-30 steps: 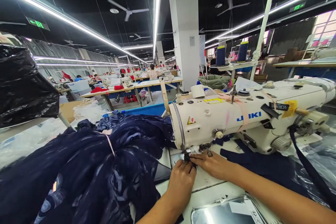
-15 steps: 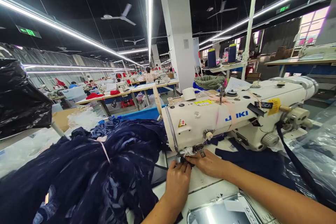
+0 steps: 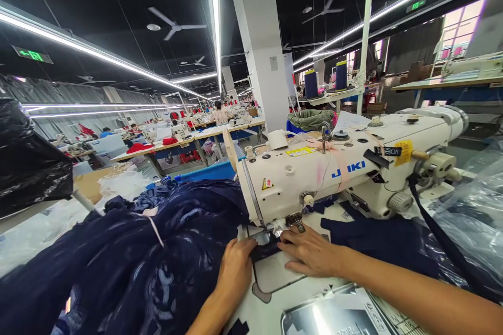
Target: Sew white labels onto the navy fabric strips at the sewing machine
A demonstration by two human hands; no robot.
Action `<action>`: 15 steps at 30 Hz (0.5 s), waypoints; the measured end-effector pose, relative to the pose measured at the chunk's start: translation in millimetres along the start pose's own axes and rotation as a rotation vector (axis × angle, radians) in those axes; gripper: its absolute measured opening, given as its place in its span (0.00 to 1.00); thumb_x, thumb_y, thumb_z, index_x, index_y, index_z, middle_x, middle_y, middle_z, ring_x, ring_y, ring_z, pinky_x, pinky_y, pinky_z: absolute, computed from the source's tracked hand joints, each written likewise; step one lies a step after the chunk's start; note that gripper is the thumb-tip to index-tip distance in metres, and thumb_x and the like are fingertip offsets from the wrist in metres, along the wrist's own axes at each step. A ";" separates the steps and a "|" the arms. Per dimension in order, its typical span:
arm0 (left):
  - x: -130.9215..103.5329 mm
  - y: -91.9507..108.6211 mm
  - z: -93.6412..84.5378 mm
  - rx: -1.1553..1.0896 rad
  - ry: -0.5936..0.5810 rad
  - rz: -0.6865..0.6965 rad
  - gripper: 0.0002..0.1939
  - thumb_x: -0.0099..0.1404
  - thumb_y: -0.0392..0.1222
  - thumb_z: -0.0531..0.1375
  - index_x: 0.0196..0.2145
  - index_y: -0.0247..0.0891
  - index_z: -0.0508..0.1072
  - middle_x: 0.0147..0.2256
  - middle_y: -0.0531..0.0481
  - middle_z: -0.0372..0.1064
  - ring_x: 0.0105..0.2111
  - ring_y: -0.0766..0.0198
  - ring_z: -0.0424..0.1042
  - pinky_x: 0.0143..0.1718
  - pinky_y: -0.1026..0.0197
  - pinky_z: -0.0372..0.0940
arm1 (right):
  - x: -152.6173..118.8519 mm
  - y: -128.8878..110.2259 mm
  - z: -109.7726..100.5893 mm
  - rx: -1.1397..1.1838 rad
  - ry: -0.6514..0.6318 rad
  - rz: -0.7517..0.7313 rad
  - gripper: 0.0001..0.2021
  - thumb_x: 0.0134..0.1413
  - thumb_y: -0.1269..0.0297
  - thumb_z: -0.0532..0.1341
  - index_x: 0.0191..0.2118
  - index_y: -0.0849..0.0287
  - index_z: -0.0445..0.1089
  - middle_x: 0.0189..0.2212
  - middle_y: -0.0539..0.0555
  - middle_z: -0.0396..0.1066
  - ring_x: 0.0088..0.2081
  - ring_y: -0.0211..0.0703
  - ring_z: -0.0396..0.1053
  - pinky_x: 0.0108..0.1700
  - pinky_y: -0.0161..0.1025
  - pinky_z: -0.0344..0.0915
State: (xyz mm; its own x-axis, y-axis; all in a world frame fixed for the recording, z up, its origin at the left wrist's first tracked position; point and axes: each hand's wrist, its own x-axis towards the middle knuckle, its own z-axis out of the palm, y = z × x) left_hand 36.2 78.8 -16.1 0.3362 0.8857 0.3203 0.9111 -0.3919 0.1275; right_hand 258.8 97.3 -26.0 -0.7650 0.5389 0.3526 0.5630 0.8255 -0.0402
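Note:
A white sewing machine [image 3: 291, 183] stands over the work surface. Dark fabric [image 3: 266, 249] lies at its needle area. To the left of the needle, my left hand [image 3: 237, 261] has its fingers closed on the edge of this fabric. My right hand [image 3: 308, 251] rests just right of the needle, fingers spread over the fabric and the metal plate. A large heap of navy patterned fabric [image 3: 157, 251] fills the left side, beside my left hand.
Navy cloth pieces [image 3: 377, 235] and clear plastic [image 3: 471, 220] lie on the right. A shiny metal tray [image 3: 334, 314] sits at the front edge. Black plastic [image 3: 31, 162] hangs at far left. Thread cones [image 3: 341, 76] stand behind the machine.
My left hand has moved left, away from my right hand. My right hand's fingers have spread. The machine's plate and dark fabric between the hands show more. The camera view has shifted slightly.

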 end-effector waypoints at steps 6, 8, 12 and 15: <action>6.2 9.8 -3.6 -0.100 -0.002 -0.061 0.25 0.49 0.24 0.50 0.43 0.37 0.70 0.44 0.46 0.70 0.46 0.57 0.67 0.51 0.48 0.57 | 2.1 -13.6 -2.1 -0.022 -0.013 0.037 0.13 0.56 0.63 0.55 0.44 0.62 0.67 0.41 0.58 0.65 0.42 0.49 0.62 0.47 0.45 0.57; 2.4 19.4 -2.5 -0.051 0.054 0.138 0.23 0.51 0.25 0.50 0.44 0.38 0.70 0.46 0.45 0.69 0.49 0.56 0.64 0.54 0.41 0.51 | 2.6 -12.9 -3.9 0.008 -0.025 0.042 0.12 0.56 0.64 0.55 0.44 0.62 0.67 0.40 0.58 0.65 0.41 0.48 0.63 0.45 0.44 0.58; -5.4 30.2 -1.7 0.004 -0.002 0.300 0.22 0.54 0.26 0.49 0.44 0.38 0.69 0.46 0.45 0.69 0.48 0.57 0.65 0.54 0.41 0.51 | 1.3 -4.7 -0.5 0.116 -0.023 0.053 0.13 0.55 0.68 0.55 0.46 0.60 0.67 0.43 0.58 0.65 0.43 0.48 0.63 0.45 0.44 0.59; -9.1 29.2 2.0 0.066 -0.049 0.317 0.24 0.53 0.25 0.48 0.47 0.37 0.68 0.48 0.44 0.66 0.49 0.57 0.64 0.54 0.42 0.52 | -0.4 3.8 5.9 0.220 0.016 0.043 0.14 0.54 0.70 0.54 0.48 0.60 0.66 0.43 0.57 0.65 0.44 0.46 0.63 0.48 0.44 0.58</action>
State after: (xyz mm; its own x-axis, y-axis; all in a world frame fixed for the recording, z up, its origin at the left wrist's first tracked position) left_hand 60.2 59.8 -17.2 0.6152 0.7336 0.2889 0.7722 -0.6346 -0.0329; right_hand 259.4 101.2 -31.8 -0.7358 0.5731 0.3608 0.5117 0.8194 -0.2582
